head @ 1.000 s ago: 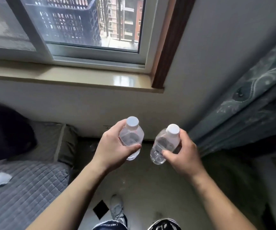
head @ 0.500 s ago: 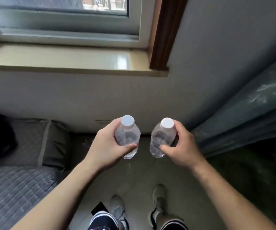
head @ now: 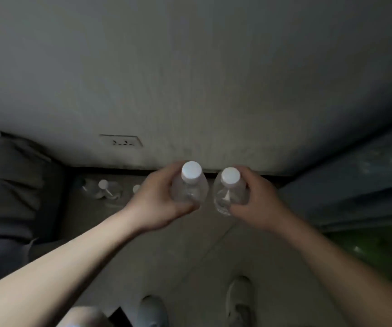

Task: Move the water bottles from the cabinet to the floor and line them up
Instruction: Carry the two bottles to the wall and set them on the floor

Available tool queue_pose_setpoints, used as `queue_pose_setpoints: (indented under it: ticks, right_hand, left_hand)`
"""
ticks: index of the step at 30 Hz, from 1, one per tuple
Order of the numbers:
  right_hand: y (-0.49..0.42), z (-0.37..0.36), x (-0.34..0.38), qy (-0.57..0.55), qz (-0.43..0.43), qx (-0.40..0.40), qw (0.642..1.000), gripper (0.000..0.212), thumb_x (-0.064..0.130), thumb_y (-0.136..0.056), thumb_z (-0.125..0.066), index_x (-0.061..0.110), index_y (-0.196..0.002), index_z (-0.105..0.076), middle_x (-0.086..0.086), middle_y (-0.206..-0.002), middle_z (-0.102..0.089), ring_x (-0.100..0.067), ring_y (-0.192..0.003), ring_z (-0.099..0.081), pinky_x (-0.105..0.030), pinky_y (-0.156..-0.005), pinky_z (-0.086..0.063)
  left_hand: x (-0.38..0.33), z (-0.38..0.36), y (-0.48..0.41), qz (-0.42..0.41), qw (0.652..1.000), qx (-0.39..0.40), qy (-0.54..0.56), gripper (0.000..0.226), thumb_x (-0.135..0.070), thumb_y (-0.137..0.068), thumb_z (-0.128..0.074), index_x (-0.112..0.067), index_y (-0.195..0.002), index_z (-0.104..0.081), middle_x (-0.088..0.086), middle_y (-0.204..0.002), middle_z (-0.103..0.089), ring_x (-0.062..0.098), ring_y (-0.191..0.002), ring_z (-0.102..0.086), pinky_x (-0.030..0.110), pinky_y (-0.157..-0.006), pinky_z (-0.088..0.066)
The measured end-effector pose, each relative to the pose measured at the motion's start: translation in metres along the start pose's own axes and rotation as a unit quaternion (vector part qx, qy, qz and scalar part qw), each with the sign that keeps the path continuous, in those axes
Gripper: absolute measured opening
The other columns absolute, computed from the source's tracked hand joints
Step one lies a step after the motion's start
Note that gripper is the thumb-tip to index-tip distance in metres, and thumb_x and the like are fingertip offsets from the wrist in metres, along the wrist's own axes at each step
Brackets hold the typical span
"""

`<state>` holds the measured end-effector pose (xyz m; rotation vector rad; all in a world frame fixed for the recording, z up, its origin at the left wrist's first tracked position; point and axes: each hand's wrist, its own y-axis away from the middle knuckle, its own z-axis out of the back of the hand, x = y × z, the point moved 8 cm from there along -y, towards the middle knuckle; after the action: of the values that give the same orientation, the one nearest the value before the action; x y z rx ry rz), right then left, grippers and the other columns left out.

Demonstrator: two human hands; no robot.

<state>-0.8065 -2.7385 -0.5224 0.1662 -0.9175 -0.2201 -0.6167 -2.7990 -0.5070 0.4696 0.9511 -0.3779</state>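
I hold two clear water bottles with white caps, side by side and upright, above the floor near the wall. My left hand (head: 159, 204) grips the left bottle (head: 190, 182) around its body. My right hand (head: 258, 204) grips the right bottle (head: 228, 192) the same way. On the floor along the skirting to the left stand more clear bottles: one with a white cap (head: 103, 188), and another cap (head: 136, 188) shows just past my left hand. How many stand there I cannot tell; it is dim.
A grey wall with a power socket (head: 122, 141) fills the upper view. A dark cushion and bedding (head: 13, 182) lie at the left. A curtain (head: 355, 180) hangs at the right. My two shoes (head: 239, 298) stand on the beige floor below.
The view has tilted down: the window and sill are gone and the floor by the wall shows. Both hands have carried the bottles lower toward the skirting, closer together.
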Motion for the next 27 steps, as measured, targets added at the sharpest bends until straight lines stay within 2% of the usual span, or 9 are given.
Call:
queue_pose_setpoints:
  ticks: [3, 6, 10, 13, 17, 21, 23, 25, 27]
  right_hand:
    - [-0.020, -0.030, -0.046, 0.004, 0.009, 0.004, 1.000, 0.063, 0.022, -0.066, -0.080, 0.042, -0.117, -0.050, 0.023, -0.110, -0.059, 0.008, -0.097, -0.056, -0.006, -0.079, -0.041]
    - [-0.040, -0.056, -0.089, 0.003, 0.017, 0.011, 1.000, 0.064, 0.019, -0.066, -0.079, 0.049, -0.110, -0.045, 0.029, -0.108, -0.057, 0.015, -0.099, -0.053, 0.001, -0.074, -0.037]
    - [-0.064, -0.086, -0.141, -0.007, 0.022, 0.026, 0.999, 0.064, 0.020, -0.065, -0.083, 0.047, -0.111, -0.049, 0.027, -0.108, -0.059, 0.014, -0.100, -0.055, -0.006, -0.076, -0.043]
    - [-0.082, -0.106, -0.174, 0.000, 0.021, 0.039, 0.999, 0.064, 0.038, -0.064, -0.086, 0.043, -0.117, -0.050, 0.029, -0.110, -0.058, 0.010, -0.101, -0.055, -0.018, -0.082, -0.049]
    - [-0.099, -0.124, -0.209, 0.002, 0.013, 0.048, 0.999, 0.069, 0.042, -0.064, -0.087, 0.047, -0.120, -0.047, 0.033, -0.111, -0.056, 0.012, -0.102, -0.055, -0.019, -0.084, -0.050]
    - [-0.116, -0.138, -0.228, 0.003, 0.011, 0.066, 0.998, 0.067, 0.033, -0.066, -0.087, 0.052, -0.111, -0.042, 0.037, -0.106, -0.050, 0.024, -0.094, -0.048, -0.004, -0.074, -0.042]
    - [-0.123, -0.144, -0.236, -0.003, 0.012, 0.074, 0.997, 0.068, 0.027, -0.066, -0.088, 0.052, -0.110, -0.042, 0.034, -0.109, -0.051, 0.017, -0.100, -0.052, -0.007, -0.078, -0.043]
    - [-0.127, -0.151, -0.245, -0.001, 0.014, 0.084, 0.996, 0.071, 0.021, -0.066, -0.087, 0.046, -0.116, -0.044, 0.030, -0.113, -0.052, 0.007, -0.105, -0.054, -0.016, -0.085, -0.047]
    - [-0.131, -0.157, -0.254, 0.001, 0.022, 0.077, 0.997, 0.071, 0.020, -0.065, -0.087, 0.042, -0.117, -0.045, 0.028, -0.113, -0.054, 0.008, -0.104, -0.054, -0.021, -0.086, -0.049]
  left_hand:
    - [0.046, -0.028, -0.022, -0.024, 1.000, -0.004, -0.019, 0.059, -0.029, -0.067, -0.086, -0.043, -0.116, -0.055, -0.030, -0.105, -0.064, -0.010, -0.097, -0.060, 0.007, -0.077, -0.045]
    - [0.091, -0.056, -0.040, -0.037, 0.998, 0.004, -0.046, 0.061, -0.033, -0.067, -0.086, -0.045, -0.117, -0.053, -0.033, -0.107, -0.061, -0.012, -0.101, -0.057, 0.002, -0.078, -0.041]
    - [0.140, -0.088, -0.063, -0.047, 0.995, 0.023, -0.088, 0.064, -0.037, -0.066, -0.085, -0.054, -0.115, -0.047, -0.038, -0.109, -0.057, -0.015, -0.102, -0.054, 0.003, -0.080, -0.041]
    - [0.173, -0.111, -0.079, -0.044, 0.992, 0.041, -0.108, 0.072, -0.045, -0.065, -0.084, -0.051, -0.125, -0.044, -0.033, -0.113, -0.057, -0.008, -0.107, -0.055, 0.019, -0.089, -0.047]
    - [0.207, -0.131, -0.094, -0.041, 0.992, 0.049, -0.112, 0.070, -0.046, -0.066, -0.084, -0.054, -0.121, -0.041, -0.035, -0.112, -0.055, -0.012, -0.108, -0.053, 0.017, -0.089, -0.046]
    - [0.232, -0.143, -0.103, -0.035, 0.989, 0.062, -0.128, 0.072, -0.048, -0.067, -0.083, -0.047, -0.127, -0.044, -0.027, -0.117, -0.057, -0.005, -0.108, -0.055, 0.027, -0.092, -0.051]
    - [0.240, -0.146, -0.106, -0.034, 0.989, 0.059, -0.135, 0.072, -0.045, -0.067, -0.083, -0.046, -0.128, -0.044, -0.028, -0.115, -0.055, -0.007, -0.105, -0.053, 0.018, -0.089, -0.047]
    - [0.249, -0.149, -0.109, -0.030, 0.987, 0.056, -0.145, 0.074, -0.043, -0.068, -0.083, -0.045, -0.129, -0.043, -0.030, -0.111, -0.051, -0.009, -0.100, -0.050, 0.010, -0.083, -0.040]
    - [0.257, -0.155, -0.113, -0.027, 0.986, 0.059, -0.152, 0.074, -0.042, -0.068, -0.084, -0.044, -0.130, -0.043, -0.033, -0.109, -0.047, -0.012, -0.097, -0.049, 0.007, -0.083, -0.037]
